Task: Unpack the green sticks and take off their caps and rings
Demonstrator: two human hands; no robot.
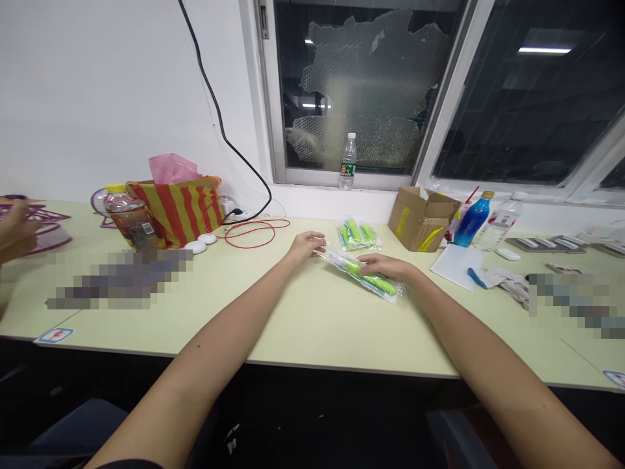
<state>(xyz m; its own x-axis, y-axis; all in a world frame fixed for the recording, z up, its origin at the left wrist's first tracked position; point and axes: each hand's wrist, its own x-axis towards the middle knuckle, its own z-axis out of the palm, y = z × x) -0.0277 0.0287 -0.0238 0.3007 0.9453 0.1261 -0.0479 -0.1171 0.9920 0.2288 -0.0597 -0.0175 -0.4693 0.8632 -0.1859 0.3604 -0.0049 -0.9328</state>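
On the table [293, 312], the right hand [385, 265] presses a bag of green sticks [379, 284] (pens, maybe), fingers together; the left hand [306, 244] pinches its left end.

Plain white painted wall [97, 78] stands behind a long pale-green laminate table [303, 319]. The white-framed glass window [439, 117] is dark outside. A torn frosted mesh film [361, 85] covers part of the left pane. 1 strip light [544, 49] reflects in the right pane. The area under the table is dark and indistinct.

Cardboard box [420, 218], striped bag [178, 208]
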